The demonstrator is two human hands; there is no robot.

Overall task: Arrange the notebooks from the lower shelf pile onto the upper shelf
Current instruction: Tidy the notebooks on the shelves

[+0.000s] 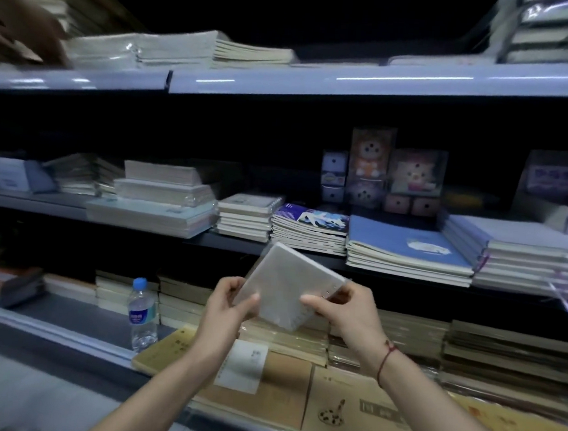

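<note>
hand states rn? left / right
Left hand: holding the left edge of the wrapped notebook, thumb on its face.
Right hand: pinching the same notebook's right edge.

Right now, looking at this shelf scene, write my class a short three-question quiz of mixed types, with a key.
1. True or false: both hands grip the notebook.
2. Which shelf holds the water bottle? A) top B) middle C) bottom
3. Fill in: the right hand has a red ____ at its wrist.

Key: 1 true, the left hand holds the other edge; 2 C; 3 string.
</note>
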